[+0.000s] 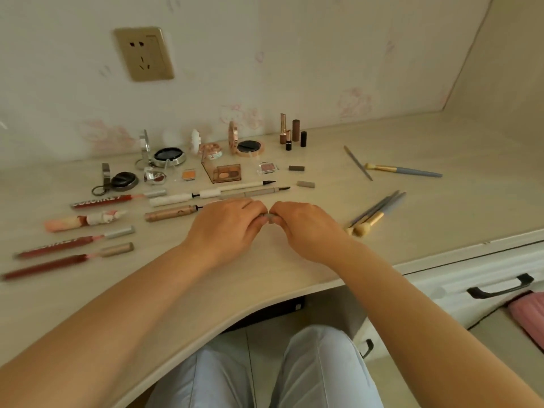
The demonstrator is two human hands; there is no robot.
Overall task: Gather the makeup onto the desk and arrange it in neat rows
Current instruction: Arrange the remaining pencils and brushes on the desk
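Both hands meet at the middle of the surface (412,160), near its front edge. Left hand (226,228) and right hand (306,228) each have fingers curled, grip clamped on a small grey item (269,217) pinched between them; mostly hidden by fingers, cannot tell what it is.

Makeup is laid out on the surface in rough rows. Back row by the wall: open black compact (169,156), open rose-gold compact (248,147), upright lipsticks (290,134) clustered together. Next row: another open dark compact (122,181), orange pan (189,174), open eyeshadow palette (226,173), small clear pan (267,167), brown cap (296,168).

In front of those: eyeliner pens (223,192) lying sideways, uncapped, with a grey cap (305,184) just beside their tips. Rose-gold pen (170,214) lies touching or just left of the left hand.

Far left: red lip gloss tubes (103,201) stacked in a column, opened, wands pulled out.

Right side: a loose bunch of brushes (374,214) near the right hand, angled; two more brushes (403,170) further back, well apart from the rows.

Wall socket (143,54) above. Drawer handle (500,287) lower right.
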